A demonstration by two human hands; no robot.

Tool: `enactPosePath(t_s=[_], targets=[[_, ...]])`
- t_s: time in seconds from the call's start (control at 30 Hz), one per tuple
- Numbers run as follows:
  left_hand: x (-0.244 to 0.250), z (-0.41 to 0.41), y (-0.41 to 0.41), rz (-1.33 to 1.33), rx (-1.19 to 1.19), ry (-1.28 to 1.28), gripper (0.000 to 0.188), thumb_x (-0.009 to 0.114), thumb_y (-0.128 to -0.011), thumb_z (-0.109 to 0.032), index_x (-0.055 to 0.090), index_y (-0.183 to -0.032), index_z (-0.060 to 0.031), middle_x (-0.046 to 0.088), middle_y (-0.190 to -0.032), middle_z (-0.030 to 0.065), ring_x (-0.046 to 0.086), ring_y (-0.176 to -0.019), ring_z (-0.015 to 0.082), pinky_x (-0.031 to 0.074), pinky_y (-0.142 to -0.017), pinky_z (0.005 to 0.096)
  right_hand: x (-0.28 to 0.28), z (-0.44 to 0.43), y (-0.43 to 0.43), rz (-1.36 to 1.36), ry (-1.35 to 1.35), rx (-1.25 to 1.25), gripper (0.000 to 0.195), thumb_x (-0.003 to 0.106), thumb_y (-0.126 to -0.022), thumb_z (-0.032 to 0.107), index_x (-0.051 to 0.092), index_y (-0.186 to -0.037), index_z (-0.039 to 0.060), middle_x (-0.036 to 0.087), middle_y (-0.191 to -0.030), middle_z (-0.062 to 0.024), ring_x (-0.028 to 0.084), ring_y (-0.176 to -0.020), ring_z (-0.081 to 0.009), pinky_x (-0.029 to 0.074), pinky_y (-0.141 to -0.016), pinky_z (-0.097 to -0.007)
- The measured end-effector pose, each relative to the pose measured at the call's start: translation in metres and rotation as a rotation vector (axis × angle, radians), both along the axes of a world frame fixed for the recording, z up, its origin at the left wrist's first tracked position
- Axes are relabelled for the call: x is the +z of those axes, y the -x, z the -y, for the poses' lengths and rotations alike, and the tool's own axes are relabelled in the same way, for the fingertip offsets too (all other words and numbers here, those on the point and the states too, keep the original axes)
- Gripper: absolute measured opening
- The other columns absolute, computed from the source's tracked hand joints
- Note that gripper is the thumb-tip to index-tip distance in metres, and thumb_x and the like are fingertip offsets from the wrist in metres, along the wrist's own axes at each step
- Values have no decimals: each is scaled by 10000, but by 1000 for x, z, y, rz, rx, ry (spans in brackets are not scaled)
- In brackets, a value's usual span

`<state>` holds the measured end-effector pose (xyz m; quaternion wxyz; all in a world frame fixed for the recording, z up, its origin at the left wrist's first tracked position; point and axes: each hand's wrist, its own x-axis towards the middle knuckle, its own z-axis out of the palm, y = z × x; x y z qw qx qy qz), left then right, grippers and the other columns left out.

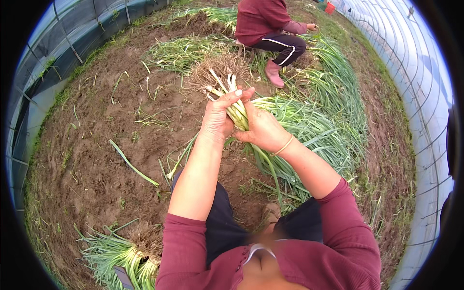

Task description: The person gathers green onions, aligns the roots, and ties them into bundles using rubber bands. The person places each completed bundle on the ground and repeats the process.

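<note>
Both hands are around a bunch of green onions (237,114), whose pale stalk ends point up and away from me. My left hand (220,112) closes around the bunch from the left, its thumb across the stalks. My right hand (262,123) grips it from the right, with a thin yellow band (282,145) at the wrist. Green leaves hang down below the hands. Just past the held stalks lies a mass of brown, stringy roots (221,72). A large pile of green onions (311,127) spreads on the soil to the right of my hands.
A co-worker (268,29) in pink boots sits ahead beside more piled onions (337,79). Root-on bunches (123,257) lie at the lower left, a dark flat object (123,277) on them. Loose leaves (134,163) dot the soil. Plastic greenhouse walls (431,127) flank both sides; a red container (329,8) stands far off.
</note>
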<state>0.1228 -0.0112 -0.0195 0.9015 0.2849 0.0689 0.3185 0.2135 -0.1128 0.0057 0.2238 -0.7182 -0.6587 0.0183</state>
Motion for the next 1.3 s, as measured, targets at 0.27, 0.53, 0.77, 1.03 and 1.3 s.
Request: enactPosePath(t_s=[0.27, 0.53, 0.77, 1.03, 1.3], targets=[[12, 19, 7, -244, 170, -416, 324, 748, -648, -57, 546, -899, -17, 602, -725, 61, 593, -621, 146, 491, -554, 266, 132, -16, -31, -152, -466, 61, 727, 485, -793, 599, 509, -1135, -42, 583, -1020, -236, 557, -995, -325, 430, -842, -344], [9, 17, -5, -310, 262, -557, 400, 772, -622, -72, 517, -925, -12, 576, -754, 36, 529, -571, 109, 428, -492, 237, 100, -64, -20, 210, -372, 326, 552, 632, -726, 464, 545, -1103, 71, 449, -1208, -178, 395, -1163, -337, 320, -968, -415], [17, 8, 11, -217, 22, -432, 378, 736, -646, -6, 506, -944, -43, 557, -748, 23, 563, -624, 126, 449, -516, 268, 96, -55, -38, 40, 193, 543, 344, 709, -637, 147, 566, -934, 50, 452, -1205, -142, 413, -1146, -307, 320, -977, -373], [12, 5, 14, -217, -51, -472, 456, 728, -630, 35, 482, -1006, -45, 574, -840, 23, 592, -780, 151, 484, -688, 287, 91, -55, -17, 325, 212, 539, 201, 661, -634, 67, 535, -783, 19, 448, -1187, -149, 465, -1049, -281, 394, -881, -359], [11, 3, 18, -202, -113, -451, 390, 770, -648, -112, 515, -937, -51, 586, -769, 32, 601, -718, 160, 486, -612, 283, 86, -58, -29, 78, 1, 451, 161, 635, -741, 74, 526, -841, 10, 549, -861, -104, 539, -782, -237, 437, -704, -323]])
